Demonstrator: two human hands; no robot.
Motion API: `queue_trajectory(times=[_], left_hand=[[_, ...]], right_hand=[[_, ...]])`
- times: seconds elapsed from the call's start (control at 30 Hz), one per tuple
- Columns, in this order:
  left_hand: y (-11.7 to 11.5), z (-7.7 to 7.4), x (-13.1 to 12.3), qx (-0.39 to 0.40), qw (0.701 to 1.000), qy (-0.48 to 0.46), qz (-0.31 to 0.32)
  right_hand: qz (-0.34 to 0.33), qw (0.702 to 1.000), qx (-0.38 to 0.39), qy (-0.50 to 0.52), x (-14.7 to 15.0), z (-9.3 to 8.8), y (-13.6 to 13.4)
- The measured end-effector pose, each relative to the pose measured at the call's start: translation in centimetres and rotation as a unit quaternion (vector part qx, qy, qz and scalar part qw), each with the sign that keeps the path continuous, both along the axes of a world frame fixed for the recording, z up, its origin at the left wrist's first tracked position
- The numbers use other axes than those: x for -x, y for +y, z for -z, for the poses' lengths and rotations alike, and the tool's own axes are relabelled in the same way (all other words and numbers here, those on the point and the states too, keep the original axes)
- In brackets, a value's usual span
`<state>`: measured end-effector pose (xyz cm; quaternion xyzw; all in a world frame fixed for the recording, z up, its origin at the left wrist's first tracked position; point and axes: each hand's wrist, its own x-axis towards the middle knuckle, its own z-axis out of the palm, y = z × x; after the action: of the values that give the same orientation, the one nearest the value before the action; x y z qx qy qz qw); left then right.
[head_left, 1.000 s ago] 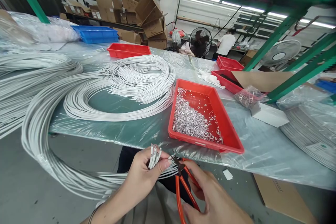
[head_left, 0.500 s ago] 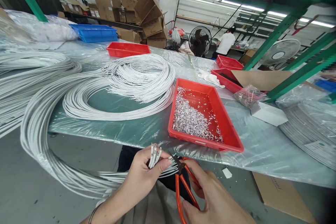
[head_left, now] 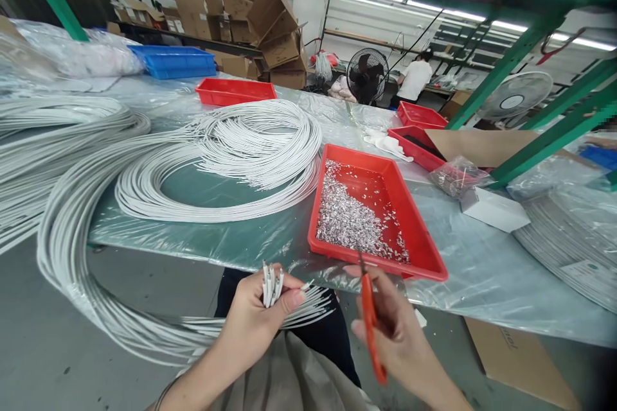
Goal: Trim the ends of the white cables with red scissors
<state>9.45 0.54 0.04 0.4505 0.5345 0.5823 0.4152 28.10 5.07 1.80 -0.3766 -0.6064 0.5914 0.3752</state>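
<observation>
My left hand (head_left: 253, 318) is closed around white cables (head_left: 315, 306). Several short cut ends (head_left: 272, 287) stick up out of its fist, and one tip pokes out past the thumb. From there the bundle runs left and loops up onto the table. Orange-handled pliers (head_left: 369, 321) are in my right hand (head_left: 402, 327), their dark jaws pointing up at the front rim of the red tray (head_left: 429, 250). Whether the jaws are closed is unclear at this edge-on angle. Small silvery metal pieces (head_left: 349, 218) lie heaped in the tray's left part.
A big coil of white cable (head_left: 216, 212) lies on the plastic-covered table (head_left: 270, 237). Farther back are a blue bin (head_left: 173, 63) and another red tray (head_left: 236, 93). Green posts (head_left: 530, 141) rise at the right. A person (head_left: 415, 77) stands beyond near a black fan (head_left: 367, 74).
My right hand has drawn the pliers away from the cables, rightward and up to the tray's front rim, turning them upright. My left hand has shifted slightly left, still gripping the cables.
</observation>
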Motion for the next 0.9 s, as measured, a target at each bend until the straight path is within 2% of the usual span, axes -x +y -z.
queue_trajectory(times=[0.1,0.23,0.37,0.5,0.6,0.73,0.9], left_hand=[[-0.1,0.1,-0.1,0.035,0.999,-0.035,0.009],[-0.2,0.3,-0.5,0.034,0.998,-0.047,0.028],[-0.2,0.5,-0.9,0.021,0.997,-0.072,0.017],[0.0,0.1,-1.1,0.053,0.995,-0.075,0.028],[0.0,-0.1,-0.9,0.070,0.993,-0.083,0.044],[0.2,0.4,-0.5,0.069,0.990,-0.095,0.081],[0.4,0.6,-0.2,0.075,0.988,-0.107,0.085]], right_hand=[[-0.030,0.998,0.048,0.003,0.9,0.1,-0.7],[-0.010,0.997,0.035,0.072,2.6,0.4,-0.6],[0.015,0.991,0.039,0.128,4.0,0.3,-0.3],[0.056,0.989,0.053,0.128,4.4,0.1,-0.3],[0.055,0.990,0.043,0.120,4.3,0.0,-0.4],[0.042,0.991,0.027,0.122,4.4,0.2,-0.5],[0.059,0.989,-0.003,0.136,4.8,0.4,-0.5]])
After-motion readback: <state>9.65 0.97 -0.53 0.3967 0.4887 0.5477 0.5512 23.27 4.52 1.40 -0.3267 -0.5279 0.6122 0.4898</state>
